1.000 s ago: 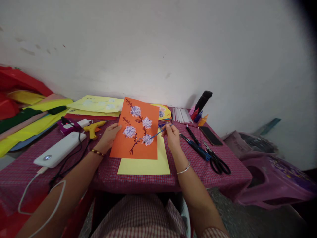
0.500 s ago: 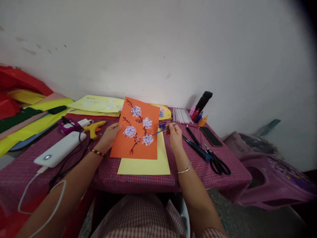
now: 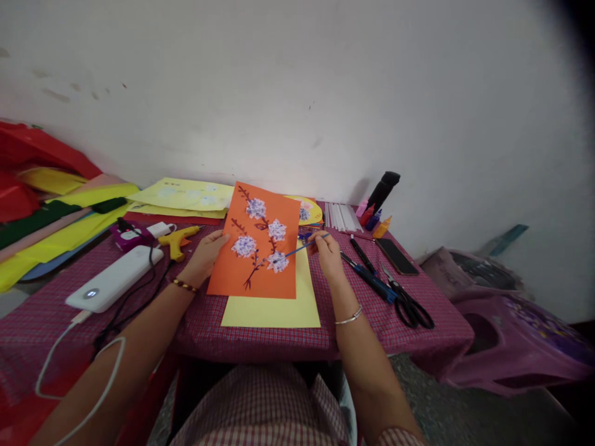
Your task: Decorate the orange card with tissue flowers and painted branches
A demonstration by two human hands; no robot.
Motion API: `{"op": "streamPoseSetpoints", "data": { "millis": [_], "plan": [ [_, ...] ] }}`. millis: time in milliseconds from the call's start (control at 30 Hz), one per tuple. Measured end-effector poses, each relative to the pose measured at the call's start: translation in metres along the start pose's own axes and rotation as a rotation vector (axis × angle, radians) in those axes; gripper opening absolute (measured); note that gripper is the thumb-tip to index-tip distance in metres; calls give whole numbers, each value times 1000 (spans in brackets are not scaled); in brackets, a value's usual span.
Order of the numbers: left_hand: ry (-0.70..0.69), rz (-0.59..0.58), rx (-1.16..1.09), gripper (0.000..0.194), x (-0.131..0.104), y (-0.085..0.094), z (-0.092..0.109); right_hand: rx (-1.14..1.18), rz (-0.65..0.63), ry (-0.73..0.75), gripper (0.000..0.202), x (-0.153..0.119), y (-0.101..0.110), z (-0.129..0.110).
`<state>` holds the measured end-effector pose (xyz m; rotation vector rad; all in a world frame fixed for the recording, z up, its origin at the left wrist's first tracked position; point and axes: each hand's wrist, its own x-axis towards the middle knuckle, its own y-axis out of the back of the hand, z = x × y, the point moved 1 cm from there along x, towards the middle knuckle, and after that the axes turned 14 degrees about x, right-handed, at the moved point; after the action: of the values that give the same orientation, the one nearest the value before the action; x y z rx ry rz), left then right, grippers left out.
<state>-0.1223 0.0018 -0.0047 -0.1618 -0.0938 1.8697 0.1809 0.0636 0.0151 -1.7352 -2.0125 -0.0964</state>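
Observation:
My left hand [image 3: 207, 253] grips the left edge of an orange sheet of paper [image 3: 223, 275], tilted up above the table. Dark painted branches and several white-and-purple flower clusters [image 3: 244, 246] decorate it. Between the fingers of my right hand [image 3: 326, 251] is a thin blue paintbrush [image 3: 300, 248]. Its tip is over the lower right flower; whether it touches, I cannot tell. Under the orange sheet, a pale yellow sheet [image 3: 274, 314] lies on the checked tablecloth.
On the right lie black scissors [image 3: 411, 303], a blue cutter [image 3: 375, 283], a black pen [image 3: 362, 254], a phone [image 3: 397, 256] and small paint bottles [image 3: 373, 220]. To the left are a yellow glue gun [image 3: 175, 241] and a white power bank [image 3: 114, 280] with cables. Glue sticks [image 3: 343, 217] lie behind.
The paintbrush tip has moved slightly right, from beside the lower right flower onto it. My left hand and the orange sheet stay nearly where they were.

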Motion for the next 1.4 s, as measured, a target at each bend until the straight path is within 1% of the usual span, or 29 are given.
{"op": "streamPoseSetpoints", "data": {
  "millis": [100,167,267,367,433,500,600,700,800,967,1033,1100,1233,1333,1400],
  "plan": [
    [4,-8,-7,28,-1,-1,2,47,53,27,20,2,6,0],
    [10,-5,-7,26,-2,-1,2,71,56,20,21,2,6,1],
    [19,1,-6,25,-2,-2,3,62,-5,-12,22,-1,0,2],
    [20,5,-5,27,-2,-3,2,-8,-90,-22,21,-6,-7,2],
    [17,11,-4,27,-2,-3,2,-47,-104,-3,20,-7,-9,0],
    [16,14,-3,26,-2,-2,2,-57,-72,36,19,-7,-8,-2],
    [20,16,0,24,-1,-1,1,-26,8,94,19,-5,-3,-6],
    [30,17,3,23,0,-1,1,31,54,110,20,-3,0,-7],
    [30,20,0,24,0,-1,1,55,15,92,20,-5,-3,-4],
    [26,15,-8,23,-1,-2,0,-41,-103,69,19,-10,-11,3],
    [24,11,-10,23,-1,-2,1,-74,-101,85,19,-11,-11,3],
    [23,9,-9,24,-2,-2,1,-78,-63,110,19,-10,-9,0],
    [27,11,-2,24,-2,-2,2,-20,1,138,19,-9,-6,-7],
    [29,6,0,24,-3,-3,2,-13,-24,103,20,-10,-8,-5],
    [28,2,2,24,-3,-3,2,-60,-66,70,21,-11,-11,0]
  ]
}}
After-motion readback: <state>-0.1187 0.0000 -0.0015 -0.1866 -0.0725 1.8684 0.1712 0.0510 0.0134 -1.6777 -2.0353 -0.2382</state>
